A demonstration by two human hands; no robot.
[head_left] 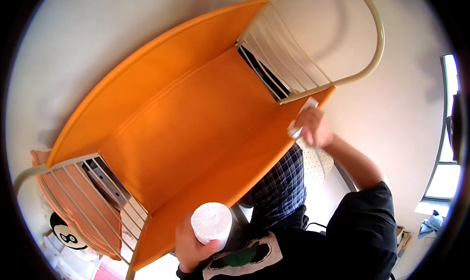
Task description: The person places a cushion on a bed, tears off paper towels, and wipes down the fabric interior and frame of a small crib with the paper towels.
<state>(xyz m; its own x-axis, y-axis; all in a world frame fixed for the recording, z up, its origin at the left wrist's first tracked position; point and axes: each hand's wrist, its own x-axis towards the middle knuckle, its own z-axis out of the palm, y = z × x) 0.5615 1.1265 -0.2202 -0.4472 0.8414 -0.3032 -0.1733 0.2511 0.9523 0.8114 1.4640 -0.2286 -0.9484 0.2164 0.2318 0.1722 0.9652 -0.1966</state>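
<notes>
My left hand (192, 246) is closed round a white paper roll (211, 222), held close to my body at the front edge of the orange sofa (196, 128). The roll's round end faces up toward me. My right hand (316, 126) is shut on a piece of white tissue (296, 130), part of which sticks out above and below the fingers. It is at the sofa's front edge, near the far right corner. Whether the tissue presses on the orange surface I cannot tell, as the hand is slightly blurred.
Cream metal armrests with slats (289, 50) stand at both ends of the sofa. A pink cushion (81, 201) and a black-and-white plush toy (66, 231) are beyond the left armrest. A wall runs behind. A window (443, 182) is at the far right.
</notes>
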